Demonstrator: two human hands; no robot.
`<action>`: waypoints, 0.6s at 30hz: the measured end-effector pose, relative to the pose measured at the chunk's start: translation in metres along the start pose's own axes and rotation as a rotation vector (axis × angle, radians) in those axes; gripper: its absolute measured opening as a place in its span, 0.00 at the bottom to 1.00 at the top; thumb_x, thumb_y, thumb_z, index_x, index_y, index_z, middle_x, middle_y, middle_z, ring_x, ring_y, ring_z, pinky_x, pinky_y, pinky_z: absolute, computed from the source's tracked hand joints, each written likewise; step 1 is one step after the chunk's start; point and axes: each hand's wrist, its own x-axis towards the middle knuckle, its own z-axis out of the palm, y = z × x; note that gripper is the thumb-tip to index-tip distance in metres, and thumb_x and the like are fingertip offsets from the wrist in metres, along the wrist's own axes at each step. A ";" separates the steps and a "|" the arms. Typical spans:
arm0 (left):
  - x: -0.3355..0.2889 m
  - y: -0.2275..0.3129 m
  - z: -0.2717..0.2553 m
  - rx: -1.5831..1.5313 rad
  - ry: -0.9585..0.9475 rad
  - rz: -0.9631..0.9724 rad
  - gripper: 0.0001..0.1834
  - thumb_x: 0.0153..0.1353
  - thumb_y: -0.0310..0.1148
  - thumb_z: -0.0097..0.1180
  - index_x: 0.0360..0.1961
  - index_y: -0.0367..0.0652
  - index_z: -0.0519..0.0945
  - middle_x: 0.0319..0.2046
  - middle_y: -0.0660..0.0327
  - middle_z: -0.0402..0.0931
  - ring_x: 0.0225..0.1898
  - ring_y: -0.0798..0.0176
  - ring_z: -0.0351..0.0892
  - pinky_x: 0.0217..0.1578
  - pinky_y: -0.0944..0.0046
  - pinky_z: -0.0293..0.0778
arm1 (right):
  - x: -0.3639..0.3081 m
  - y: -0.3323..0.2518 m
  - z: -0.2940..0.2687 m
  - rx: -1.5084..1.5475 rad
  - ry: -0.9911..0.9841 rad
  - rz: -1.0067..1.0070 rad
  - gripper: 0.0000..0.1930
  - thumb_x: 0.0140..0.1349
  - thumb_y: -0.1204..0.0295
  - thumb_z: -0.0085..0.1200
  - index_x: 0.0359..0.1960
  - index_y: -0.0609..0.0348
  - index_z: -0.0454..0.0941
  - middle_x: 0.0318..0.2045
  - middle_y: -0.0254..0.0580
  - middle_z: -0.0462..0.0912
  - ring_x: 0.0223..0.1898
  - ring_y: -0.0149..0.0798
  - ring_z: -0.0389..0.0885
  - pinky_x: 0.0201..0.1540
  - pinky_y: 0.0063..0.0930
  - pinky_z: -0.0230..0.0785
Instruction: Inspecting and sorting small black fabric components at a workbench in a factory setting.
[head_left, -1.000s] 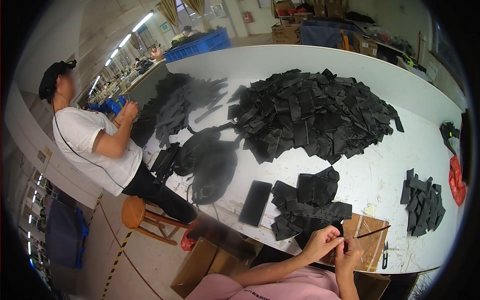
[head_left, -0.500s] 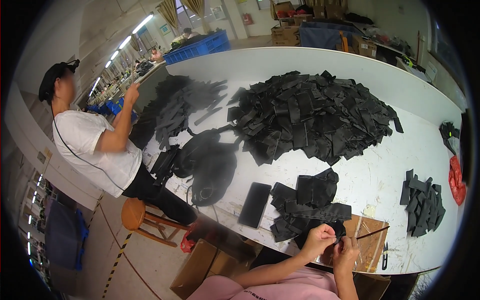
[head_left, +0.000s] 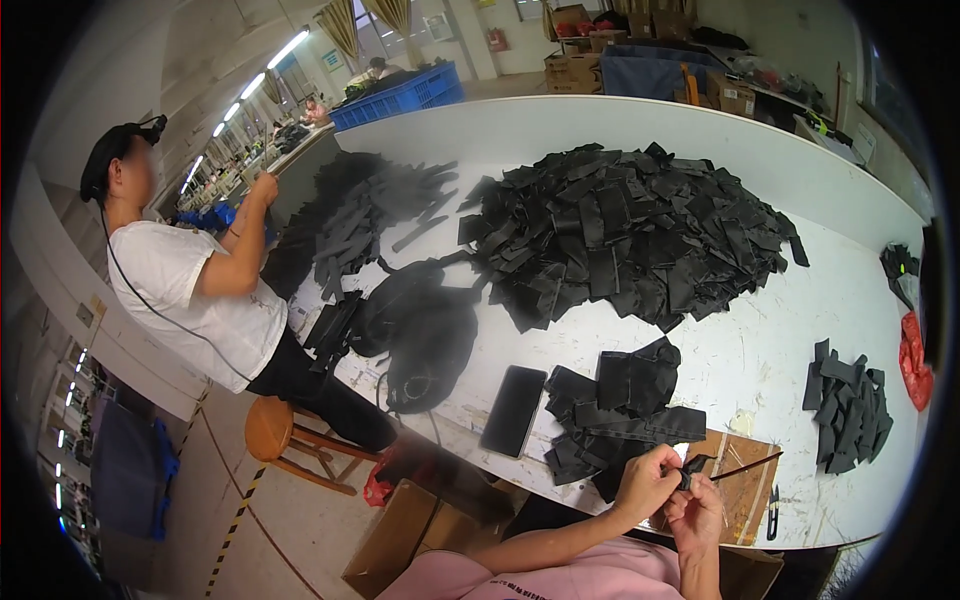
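Near the table's front edge, my left hand (head_left: 648, 486) pinches a small black fabric piece (head_left: 694, 466). My right hand (head_left: 695, 515) is closed just beside it, fingertips at the lower end of the same piece. A thin dark stick (head_left: 750, 464) juts out to the right from my right hand; its inner end is hidden by the fingers. Under and beside the hands lies a brown board (head_left: 750, 500). Just left of them is a small heap of black fabric pieces (head_left: 630, 400), some reaching the table edge.
A large black fabric pile (head_left: 630, 230) fills the table's middle. Black strips (head_left: 848, 410) lie at right, small thread snips (head_left: 773, 512) by the board. A phone (head_left: 513, 410) and black bag (head_left: 425, 340) lie left. A co-worker (head_left: 190, 290) stands beside a wooden stool (head_left: 270, 425).
My hands have drawn slightly apart and the black fabric piece now shows between them. My right hand has turned, its fingers curling upward. The co-worker's raised hand has come down a little.
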 end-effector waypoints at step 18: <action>-0.020 0.041 -0.012 -0.617 -0.683 -0.274 0.26 0.50 0.19 0.47 0.53 0.36 0.59 0.21 0.67 0.64 0.18 0.80 0.63 0.16 0.81 0.57 | -0.030 -0.013 0.004 -0.562 -0.068 -0.454 0.11 0.55 0.66 0.52 0.24 0.59 0.67 0.26 0.34 0.70 0.26 0.23 0.67 0.30 0.15 0.59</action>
